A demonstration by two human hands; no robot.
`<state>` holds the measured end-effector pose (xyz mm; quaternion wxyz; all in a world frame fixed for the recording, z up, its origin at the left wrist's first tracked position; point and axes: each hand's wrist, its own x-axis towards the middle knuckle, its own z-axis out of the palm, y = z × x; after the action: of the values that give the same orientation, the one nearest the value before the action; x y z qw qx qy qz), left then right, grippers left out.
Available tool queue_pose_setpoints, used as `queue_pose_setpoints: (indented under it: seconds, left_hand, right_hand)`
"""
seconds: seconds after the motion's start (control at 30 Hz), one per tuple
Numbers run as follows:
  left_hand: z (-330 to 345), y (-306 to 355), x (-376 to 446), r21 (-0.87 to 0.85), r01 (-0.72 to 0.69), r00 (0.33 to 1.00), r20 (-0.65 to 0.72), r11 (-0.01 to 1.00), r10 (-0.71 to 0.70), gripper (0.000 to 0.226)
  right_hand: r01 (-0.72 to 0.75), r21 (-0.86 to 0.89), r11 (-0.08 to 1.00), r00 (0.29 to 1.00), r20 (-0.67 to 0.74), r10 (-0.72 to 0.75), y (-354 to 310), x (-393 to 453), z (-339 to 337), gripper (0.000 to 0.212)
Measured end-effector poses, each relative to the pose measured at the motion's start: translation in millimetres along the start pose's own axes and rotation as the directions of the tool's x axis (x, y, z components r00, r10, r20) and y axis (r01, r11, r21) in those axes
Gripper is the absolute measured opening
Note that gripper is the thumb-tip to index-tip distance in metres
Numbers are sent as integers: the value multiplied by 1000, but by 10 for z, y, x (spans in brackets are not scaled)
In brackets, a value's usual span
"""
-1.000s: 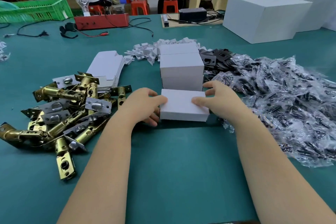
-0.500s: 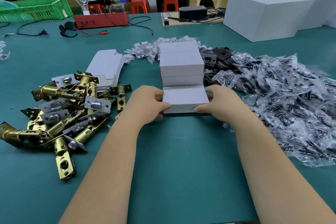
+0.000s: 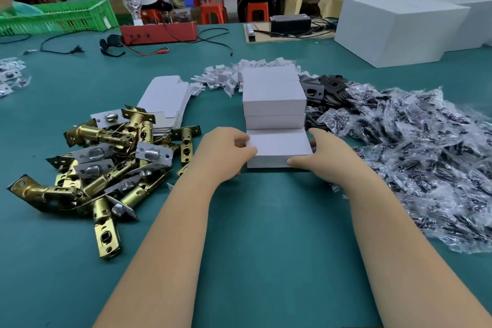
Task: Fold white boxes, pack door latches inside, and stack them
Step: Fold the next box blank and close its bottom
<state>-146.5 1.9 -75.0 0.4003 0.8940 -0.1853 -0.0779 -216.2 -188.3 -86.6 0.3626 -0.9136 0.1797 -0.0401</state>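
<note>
Gripping the white box [image 3: 278, 147] from both ends now, left hand [image 3: 222, 153] with thumb on top and fingers curled round the left edge, right hand [image 3: 323, 157] with thumb at the front right corner and fingers wrapped behind the right end. A second ago that box sat lower in the frame, apart from the pile; half a second ago it had slid up close, and now, at frame centre, it looks pressed right against the foot of the stack of closed boxes [image 3: 274, 100]. Its lid seems flatter and the thumbs sit further in than before. Nothing else has shifted: the brass door latches [image 3: 106, 157] sprawl at centre left, the flat box blanks [image 3: 166, 96] lie just above them, the plastic-wrapped parts [image 3: 415, 157] fill the right side, and the black plates [image 3: 323, 88] lie just right of the stack. On the green table [image 3: 266, 234], the large white cartons [image 3: 399, 29] hold the upper right.
</note>
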Motion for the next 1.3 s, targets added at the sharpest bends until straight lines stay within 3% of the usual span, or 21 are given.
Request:
queue_pose_setpoints:
  seconds: [0.13,0.3,0.43,0.5,0.6,0.8,0.97,1.07,1.1,1.13,1.17,1.23,1.3]
  left_hand:
    - [-220,78,160,150,0,983,-181,989,28,29]
    - [-438,28,802,460,128,950,-312,879,25,42]
    - [-590,-276,1126,638,404,915,-283,655,-289,53]
    - [-601,-377,1183,698,424,898,-244,577,-366,45]
    - [-586,-367,1219,759,347,935,-231,551,-271,31]
    - [-705,-211,1210,651,334,938,-300,681,-173,35]
    - [-833,261,837,638,271,873,-478,721,95,29]
    - [-929,413,416,444,26,717,-633,896,293,34]
    - [-911,433,250,324,-82,681,-673,943,290,37]
    - [-860,454,85,171,-177,686,-685,969,246,38]
    - [-772,472,-66,-15,-251,728,-662,968,179,38]
    - [-559,459,-261,-424,-302,879,-471,854,77,38]
    - [-360,364,-307,-684,-202,977,-190,701,96,39]
  right_hand:
    - [-85,172,981,994,-49,95,-35,17,28,94]
    - [44,209,977,965,-264,13,-71,49,51,68]
    - [173,161,972,950,-288,-121,-81,36,73,27]
    - [213,142,967,935,-317,-160,-102,26,80,34]
    - [254,161,954,907,-382,-177,-131,16,62,43]
    - [331,193,924,877,-425,-225,-160,-3,59,49]
    - [336,234,912,862,-467,-198,-152,-45,71,43]
    - [374,253,892,840,-499,-211,-187,-68,76,16]
    - [387,272,881,836,-507,-211,-211,-88,79,9]
    - [406,293,866,831,-512,-216,-229,-106,90,13]
    - [420,327,847,836,-503,-221,-248,-129,101,21]
    - [416,416,809,870,-443,-219,-280,-175,123,40]
    - [373,493,786,911,-358,-208,-307,-200,147,48]
